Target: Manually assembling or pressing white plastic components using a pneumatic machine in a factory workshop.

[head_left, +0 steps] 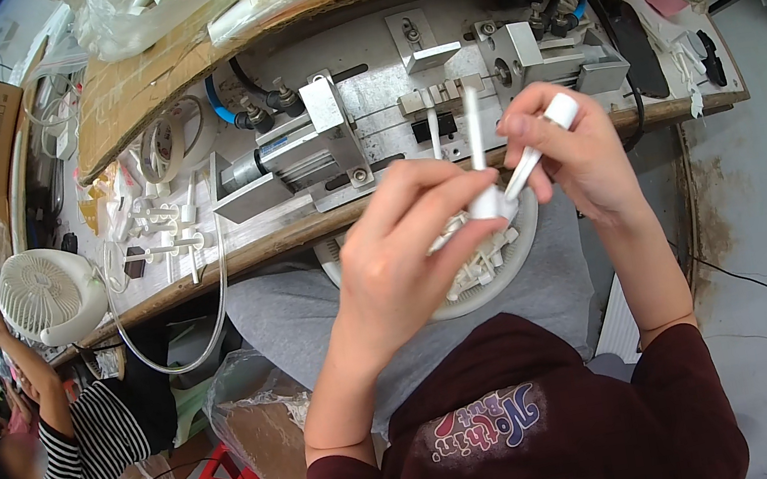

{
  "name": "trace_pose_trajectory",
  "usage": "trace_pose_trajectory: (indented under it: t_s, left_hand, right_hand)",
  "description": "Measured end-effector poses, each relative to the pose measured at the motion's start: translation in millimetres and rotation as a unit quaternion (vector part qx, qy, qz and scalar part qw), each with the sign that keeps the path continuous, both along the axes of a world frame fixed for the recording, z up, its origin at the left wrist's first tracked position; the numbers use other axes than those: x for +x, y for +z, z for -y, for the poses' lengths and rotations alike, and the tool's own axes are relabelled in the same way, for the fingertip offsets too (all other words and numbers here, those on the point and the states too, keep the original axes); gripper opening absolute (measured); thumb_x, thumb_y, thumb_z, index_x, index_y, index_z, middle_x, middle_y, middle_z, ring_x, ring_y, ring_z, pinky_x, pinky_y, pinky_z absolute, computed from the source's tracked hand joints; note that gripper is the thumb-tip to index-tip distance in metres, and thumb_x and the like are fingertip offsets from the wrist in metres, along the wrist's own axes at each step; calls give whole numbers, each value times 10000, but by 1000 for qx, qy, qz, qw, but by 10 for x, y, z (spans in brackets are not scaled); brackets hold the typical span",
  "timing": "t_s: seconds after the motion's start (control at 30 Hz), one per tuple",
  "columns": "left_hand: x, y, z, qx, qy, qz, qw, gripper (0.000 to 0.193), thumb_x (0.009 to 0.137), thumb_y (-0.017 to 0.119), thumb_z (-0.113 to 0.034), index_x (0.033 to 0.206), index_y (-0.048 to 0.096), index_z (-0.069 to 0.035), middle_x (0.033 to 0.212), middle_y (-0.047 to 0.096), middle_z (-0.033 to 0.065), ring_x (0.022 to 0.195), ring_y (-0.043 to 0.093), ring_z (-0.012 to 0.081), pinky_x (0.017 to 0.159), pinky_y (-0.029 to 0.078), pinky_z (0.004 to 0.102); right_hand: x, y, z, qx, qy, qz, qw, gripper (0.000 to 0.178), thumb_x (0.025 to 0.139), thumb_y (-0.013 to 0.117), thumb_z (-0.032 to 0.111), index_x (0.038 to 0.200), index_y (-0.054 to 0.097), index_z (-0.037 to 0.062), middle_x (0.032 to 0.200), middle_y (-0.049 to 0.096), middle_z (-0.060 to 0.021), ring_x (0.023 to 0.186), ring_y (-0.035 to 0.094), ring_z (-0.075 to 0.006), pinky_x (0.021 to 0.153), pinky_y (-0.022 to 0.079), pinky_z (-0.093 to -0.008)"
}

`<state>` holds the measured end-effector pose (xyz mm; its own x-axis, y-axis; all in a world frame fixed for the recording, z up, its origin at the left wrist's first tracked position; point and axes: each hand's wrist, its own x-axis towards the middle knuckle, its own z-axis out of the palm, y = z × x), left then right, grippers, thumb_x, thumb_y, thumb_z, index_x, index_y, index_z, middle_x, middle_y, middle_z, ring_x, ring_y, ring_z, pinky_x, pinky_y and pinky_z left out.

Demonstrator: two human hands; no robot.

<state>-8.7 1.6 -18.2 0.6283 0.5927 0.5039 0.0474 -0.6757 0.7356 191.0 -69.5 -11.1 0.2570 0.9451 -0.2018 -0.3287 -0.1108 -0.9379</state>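
My left hand (409,240) pinches a white plastic stem piece (475,130) near its wide lower end, with the thin stem pointing up. A second white plastic piece with a round cap (562,111) is gripped in my right hand (580,148); its stem slants down toward the first piece's base, and I cannot tell whether they touch. Below my hands a white basket (460,308) of small white plastic parts (484,269) rests on my lap. Just beyond them, another white stem (434,131) lies at the small metal block (441,95) of a bench fixture.
Metal clamp units (291,159) with hoses flank the fixture on the bench. Loose white parts (166,229), tape rolls (173,147) and a white fan (51,295) are at left, a black phone (629,45) at right. A person in a striped shirt (94,441) is at far left.
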Motion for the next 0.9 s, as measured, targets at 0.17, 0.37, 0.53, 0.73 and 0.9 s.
trace_pose_trajectory:
  t_s: [0.17,0.37,0.53,0.73,0.9]
  left_hand:
    - [99,-235,-72,132,93,-73,984,297,766,824,-74,1050,749,-26,1122,714,93,768,702,195,682,583,293]
    - [237,-269,-157,226,125,-154,954,271,763,811,-131,1023,759,-73,1184,732,28,643,675,188,596,540,292]
    - [231,-277,-186,229,112,-158,954,255,745,781,-106,984,743,-26,1182,724,104,671,685,162,583,518,282]
    - [180,-189,-144,103,53,-106,988,394,712,836,-108,1086,735,-34,1181,724,107,790,722,204,694,569,308]
    - [84,-30,24,-22,-92,26,995,457,708,868,-45,1145,738,-18,1120,724,119,908,728,194,790,610,305]
  right_hand:
    - [75,-50,67,50,-33,-3,998,169,936,737,177,896,640,44,764,690,-59,507,559,-62,462,432,-193]
    - [55,-85,109,61,-49,-8,997,183,940,735,186,885,625,50,781,688,-63,528,557,-57,476,437,-190]
    - [72,-87,151,64,-51,-19,997,192,950,726,196,892,620,46,801,687,-65,539,556,-54,486,439,-191]
    - [76,-150,146,83,-63,-58,993,191,976,695,203,912,609,45,828,687,-73,555,554,-53,502,447,-190]
    - [-12,-136,93,71,-37,-93,992,209,991,673,215,1025,634,12,923,704,-94,559,549,-53,505,447,-186]
